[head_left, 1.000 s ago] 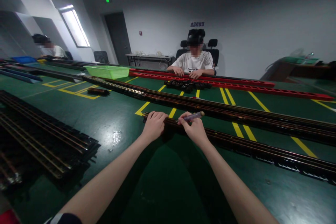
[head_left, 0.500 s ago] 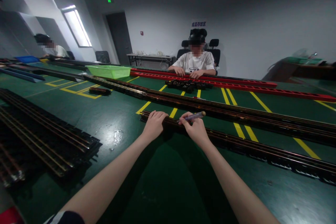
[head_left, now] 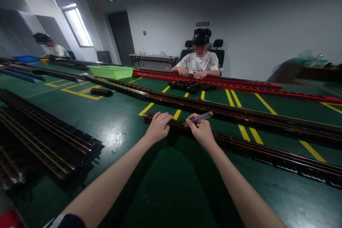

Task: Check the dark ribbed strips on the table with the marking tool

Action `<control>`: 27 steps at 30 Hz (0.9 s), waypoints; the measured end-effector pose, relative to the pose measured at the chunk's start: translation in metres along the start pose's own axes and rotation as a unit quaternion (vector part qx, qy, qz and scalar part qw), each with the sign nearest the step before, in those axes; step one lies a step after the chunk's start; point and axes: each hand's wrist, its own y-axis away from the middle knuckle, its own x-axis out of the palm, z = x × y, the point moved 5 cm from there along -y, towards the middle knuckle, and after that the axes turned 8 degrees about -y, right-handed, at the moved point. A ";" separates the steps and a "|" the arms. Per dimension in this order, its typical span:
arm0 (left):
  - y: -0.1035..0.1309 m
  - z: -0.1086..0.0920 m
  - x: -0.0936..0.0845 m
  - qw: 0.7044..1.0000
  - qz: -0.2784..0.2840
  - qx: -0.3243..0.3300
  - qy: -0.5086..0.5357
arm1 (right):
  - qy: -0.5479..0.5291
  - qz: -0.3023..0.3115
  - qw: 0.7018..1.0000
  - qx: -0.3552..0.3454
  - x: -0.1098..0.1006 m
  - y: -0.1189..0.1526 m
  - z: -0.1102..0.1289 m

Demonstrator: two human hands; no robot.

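A long dark rail (head_left: 240, 144) with thin lengthwise strips lies across the green table (head_left: 120, 114) in front of me. Near its left end rests my left hand (head_left: 158, 128), its fingers stretched over the rail and the thumb apart. Closed around a screwdriver-like tool (head_left: 201, 117) with a clear purple handle is my right hand (head_left: 201, 131); the tool's tip points down-left at the rail. Beyond runs a second long dark rail (head_left: 213, 108), close to the first and touched by neither hand.
Stacked dark rails (head_left: 40, 131) lie at the left. Further back are a short dark piece (head_left: 101, 92), a green basket (head_left: 110, 72), red rails (head_left: 240, 87) and a heap of dark parts (head_left: 189, 87). One person sits opposite, another at the far left.
My right hand and the tool have shifted slightly right along the rail. My left thumb and fingers have spread a little further apart.
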 end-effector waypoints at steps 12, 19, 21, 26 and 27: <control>-0.001 -0.004 -0.003 1.000 0.023 0.004 -0.017 | -0.017 0.021 1.000 0.007 0.000 -0.001 -0.005; -0.001 -0.004 -0.002 0.999 0.024 0.002 -0.027 | -0.014 0.023 1.000 0.005 0.000 0.000 -0.002; -0.001 -0.005 -0.002 0.999 0.023 0.004 -0.032 | -0.014 0.019 1.000 0.002 0.000 0.000 -0.002; -0.001 -0.005 -0.001 0.999 0.019 0.002 -0.041 | -0.014 0.013 1.000 0.007 0.001 0.000 -0.003; -0.001 -0.005 -0.001 0.999 0.020 0.002 -0.042 | -0.011 0.012 1.000 0.006 0.001 0.000 -0.003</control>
